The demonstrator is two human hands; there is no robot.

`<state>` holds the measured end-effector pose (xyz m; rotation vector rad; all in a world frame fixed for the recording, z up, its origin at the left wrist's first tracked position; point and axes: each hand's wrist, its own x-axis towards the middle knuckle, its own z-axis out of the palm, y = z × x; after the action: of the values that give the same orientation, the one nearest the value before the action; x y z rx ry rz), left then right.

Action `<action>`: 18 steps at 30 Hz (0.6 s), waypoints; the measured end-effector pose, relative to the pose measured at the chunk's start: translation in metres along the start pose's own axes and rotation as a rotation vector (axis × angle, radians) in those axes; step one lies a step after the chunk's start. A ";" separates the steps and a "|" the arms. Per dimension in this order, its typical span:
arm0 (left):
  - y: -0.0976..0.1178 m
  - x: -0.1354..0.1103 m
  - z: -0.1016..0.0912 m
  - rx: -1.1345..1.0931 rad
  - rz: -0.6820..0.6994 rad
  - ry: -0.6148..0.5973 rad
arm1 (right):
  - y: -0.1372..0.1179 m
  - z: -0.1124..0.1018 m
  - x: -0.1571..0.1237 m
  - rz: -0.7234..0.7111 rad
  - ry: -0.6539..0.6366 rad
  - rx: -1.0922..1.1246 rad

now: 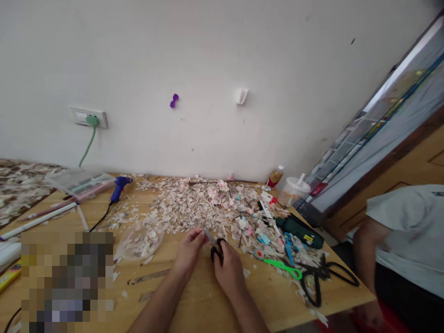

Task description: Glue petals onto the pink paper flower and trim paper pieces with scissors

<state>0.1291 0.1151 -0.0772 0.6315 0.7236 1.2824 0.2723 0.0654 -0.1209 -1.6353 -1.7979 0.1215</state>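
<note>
My right hand (229, 273) is closed around the black handles of a small pair of scissors (215, 247), blades pointing up and left. My left hand (189, 252) pinches a tiny piece at the blade tips; I cannot make out what it is. Both hands rest on a wooden table (194, 300), just in front of a wide heap of pale paper scraps (187, 206).
A clear bowl of scraps (138, 240) sits left of my hands. Green-handled scissors (280, 266), large black scissors (322, 277), a dark glue gun (300, 230) lie right. A blue glue gun (120, 187) and clear box (81, 181) are back left. Another person (402, 245) sits right.
</note>
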 end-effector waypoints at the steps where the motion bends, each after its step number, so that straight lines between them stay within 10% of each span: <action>1: 0.002 0.001 0.000 0.068 0.033 -0.001 | -0.001 -0.001 0.000 0.008 -0.003 0.005; 7: 0.014 0.003 0.000 0.318 0.115 -0.024 | -0.009 -0.009 0.002 0.042 -0.028 0.042; 18: -0.003 -0.007 0.006 -0.084 -0.056 -0.066 | -0.012 -0.014 0.003 0.087 -0.080 0.094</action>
<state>0.1346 0.1074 -0.0753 0.5786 0.6258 1.2279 0.2703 0.0609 -0.1028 -1.6625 -1.7530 0.3107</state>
